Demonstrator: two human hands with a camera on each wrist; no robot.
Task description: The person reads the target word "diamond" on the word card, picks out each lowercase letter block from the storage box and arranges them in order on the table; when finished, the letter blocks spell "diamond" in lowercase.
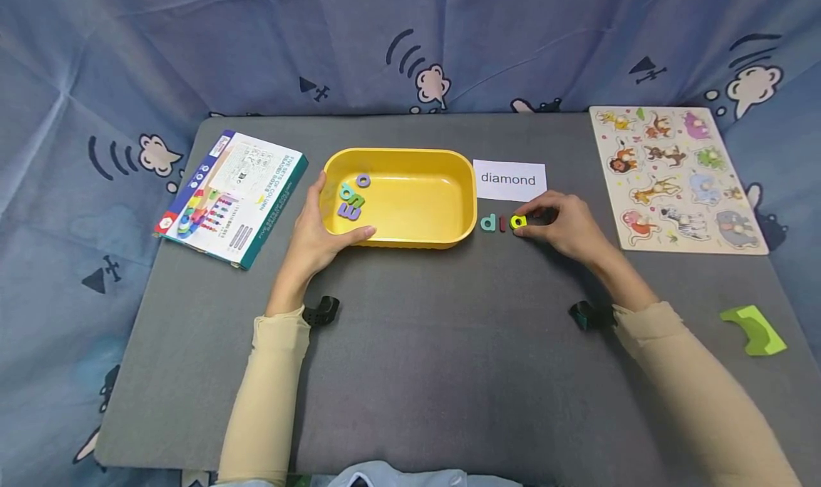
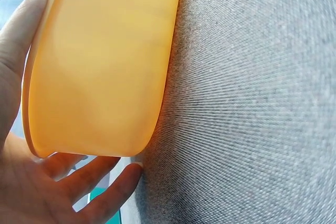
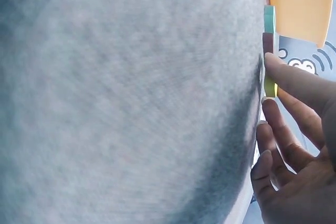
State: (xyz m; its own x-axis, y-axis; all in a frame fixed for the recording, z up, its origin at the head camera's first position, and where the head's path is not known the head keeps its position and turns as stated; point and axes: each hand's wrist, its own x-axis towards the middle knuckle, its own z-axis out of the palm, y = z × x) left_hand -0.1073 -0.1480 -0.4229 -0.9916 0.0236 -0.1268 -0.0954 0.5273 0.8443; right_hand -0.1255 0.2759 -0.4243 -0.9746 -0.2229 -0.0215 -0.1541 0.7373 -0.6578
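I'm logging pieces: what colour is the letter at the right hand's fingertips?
The letter is yellow; it shows best in the head view.

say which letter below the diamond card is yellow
The rightmost letter, pinched by the right hand; the other two in the row are a teal d and a dark red i.

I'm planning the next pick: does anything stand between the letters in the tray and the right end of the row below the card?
Yes. The right wall of the yellow tray stands between the letters and the row, and the right hand, pinching the yellow letter, covers the space just beyond its end.
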